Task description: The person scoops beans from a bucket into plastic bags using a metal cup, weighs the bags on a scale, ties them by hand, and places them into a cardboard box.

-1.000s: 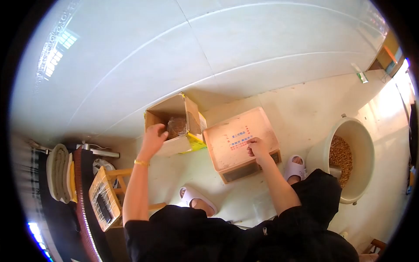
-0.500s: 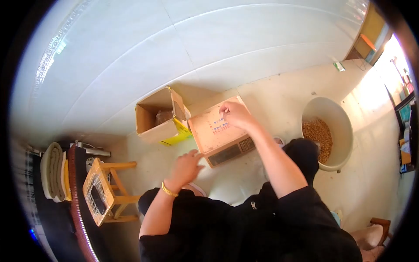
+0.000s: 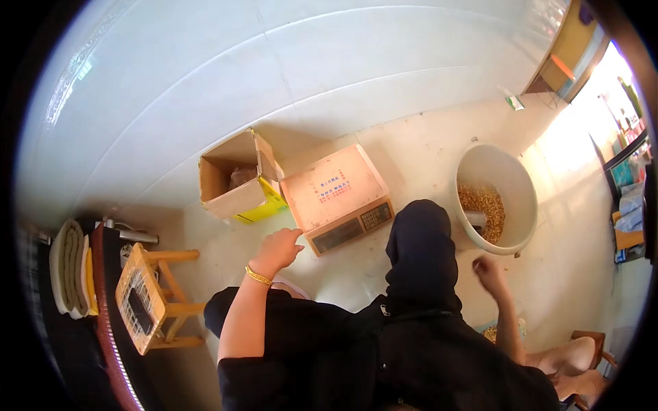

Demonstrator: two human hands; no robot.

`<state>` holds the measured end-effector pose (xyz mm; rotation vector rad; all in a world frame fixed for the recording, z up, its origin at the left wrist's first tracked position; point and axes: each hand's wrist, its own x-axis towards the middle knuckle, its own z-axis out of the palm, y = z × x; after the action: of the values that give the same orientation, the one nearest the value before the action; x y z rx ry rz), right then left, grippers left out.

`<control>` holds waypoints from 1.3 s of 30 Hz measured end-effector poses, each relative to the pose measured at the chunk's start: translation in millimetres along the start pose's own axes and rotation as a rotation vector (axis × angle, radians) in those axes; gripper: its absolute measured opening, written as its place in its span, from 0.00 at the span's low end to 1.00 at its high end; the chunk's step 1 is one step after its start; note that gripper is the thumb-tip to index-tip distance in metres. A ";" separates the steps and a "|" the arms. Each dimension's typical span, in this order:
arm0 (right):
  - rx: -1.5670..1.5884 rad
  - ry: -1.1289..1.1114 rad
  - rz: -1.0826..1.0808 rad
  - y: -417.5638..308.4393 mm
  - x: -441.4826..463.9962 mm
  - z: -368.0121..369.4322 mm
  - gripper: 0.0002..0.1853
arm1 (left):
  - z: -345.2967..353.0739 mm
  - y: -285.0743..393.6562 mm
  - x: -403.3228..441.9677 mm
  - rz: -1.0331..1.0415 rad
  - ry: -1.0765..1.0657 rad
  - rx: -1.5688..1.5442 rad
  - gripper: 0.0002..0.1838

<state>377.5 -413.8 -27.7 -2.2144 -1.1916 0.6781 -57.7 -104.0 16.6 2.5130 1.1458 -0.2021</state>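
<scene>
My left hand [image 3: 277, 251], with a gold bracelet [image 3: 258, 275] at its wrist, is beside the near left corner of a boxy scale [image 3: 337, 186]. Its thumb stands apart from the bent fingers and it holds nothing. The scale has a pinkish flat top with coloured lettering and a dark display and keypad along its front. To the right, my right hand [image 3: 489, 274] is curled closed just below a large pale bucket [image 3: 522, 198]. What it holds, if anything, is hidden. Brown nut-like pieces [image 3: 490, 202] and a metal scoop-like thing [image 3: 475, 218] lie in the bucket.
An open cardboard box [image 3: 233, 171] touches the scale's left side. A wooden stool [image 3: 154, 298] stands at left beside folded cloth [image 3: 68, 267]. Another person's bare leg [image 3: 572, 356] shows at lower right, near a smaller container [image 3: 490, 333] of similar pieces.
My right hand has left the scale's top and moved right and down, to below the bucket. My left hand stays by the scale's corner. The view has shifted slightly.
</scene>
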 end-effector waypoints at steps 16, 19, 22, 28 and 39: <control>-0.007 -0.272 0.308 132.4 10.6 189.4 0.18 | -0.2 14.5 16.8 0.032 -0.130 0.093 0.19; -0.113 -0.289 0.243 176.2 46.1 217.4 0.22 | 2.6 11.2 16.7 0.048 -0.133 0.116 0.19; -0.022 0.324 0.308 117.0 62.7 198.6 0.20 | -3.4 17.8 16.3 -0.012 -0.152 0.045 0.18; 0.064 0.322 0.260 83.7 113.4 187.6 0.19 | -2.4 19.0 23.4 0.026 -0.142 0.009 0.20; 0.451 0.285 0.439 92.4 38.8 173.1 0.16 | 3.8 16.6 26.8 0.116 -0.056 0.078 0.19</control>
<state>339.0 -387.0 -222.1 -2.0944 -0.3627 0.6870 -27.5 -96.7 10.2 2.6151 0.9849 -0.2892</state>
